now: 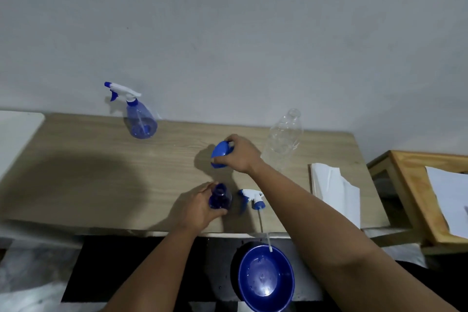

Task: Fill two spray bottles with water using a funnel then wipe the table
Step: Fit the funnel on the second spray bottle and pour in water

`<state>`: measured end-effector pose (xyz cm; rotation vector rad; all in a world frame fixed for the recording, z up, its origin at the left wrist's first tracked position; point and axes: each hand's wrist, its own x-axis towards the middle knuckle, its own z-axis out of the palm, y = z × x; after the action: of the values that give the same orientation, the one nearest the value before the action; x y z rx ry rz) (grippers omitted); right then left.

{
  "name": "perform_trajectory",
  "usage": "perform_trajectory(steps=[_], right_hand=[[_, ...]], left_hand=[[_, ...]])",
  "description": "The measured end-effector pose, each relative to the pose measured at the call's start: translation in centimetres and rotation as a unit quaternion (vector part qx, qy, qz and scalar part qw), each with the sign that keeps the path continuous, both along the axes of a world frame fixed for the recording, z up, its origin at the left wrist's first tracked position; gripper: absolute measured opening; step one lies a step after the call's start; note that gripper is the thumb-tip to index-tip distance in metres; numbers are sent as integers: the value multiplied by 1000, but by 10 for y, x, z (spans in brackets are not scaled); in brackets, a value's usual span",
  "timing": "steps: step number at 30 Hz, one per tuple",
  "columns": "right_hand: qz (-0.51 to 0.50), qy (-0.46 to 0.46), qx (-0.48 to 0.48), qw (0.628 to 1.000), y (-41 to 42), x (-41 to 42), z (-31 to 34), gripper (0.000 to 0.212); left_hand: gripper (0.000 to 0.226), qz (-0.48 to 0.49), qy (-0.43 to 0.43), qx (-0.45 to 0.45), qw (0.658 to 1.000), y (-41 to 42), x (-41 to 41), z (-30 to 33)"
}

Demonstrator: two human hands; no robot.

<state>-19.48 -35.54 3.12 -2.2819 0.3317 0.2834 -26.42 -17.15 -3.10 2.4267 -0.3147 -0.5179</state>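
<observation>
Blue plastic marks the funnel (219, 153), gripped in the curled fingers of the right hand (238, 154) at centre frame, lying tilted rather than spout-down. Below it and slightly left, the left hand (200, 206) wraps the open bottle (220, 197), upright with its mouth facing up. The funnel probably needs turning spout-down onto that mouth, a short way toward the lower edge.

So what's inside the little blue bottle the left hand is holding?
The open bottle in the left hand looks dark blue inside; whether there's water can't be told. Its sprayer top lies beside it on the table.
</observation>
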Motion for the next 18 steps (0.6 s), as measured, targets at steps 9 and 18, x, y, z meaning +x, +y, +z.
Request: perform_trajectory(steps=[9, 18], right_hand=[[-67, -126, 238, 961, -1, -82, 7, 49], [-52, -146, 232, 960, 7, -113, -18, 49]], left_hand=[[58, 19, -5, 23, 1000, -7, -8, 8], [55, 49, 34, 51, 997, -14, -15, 6]])
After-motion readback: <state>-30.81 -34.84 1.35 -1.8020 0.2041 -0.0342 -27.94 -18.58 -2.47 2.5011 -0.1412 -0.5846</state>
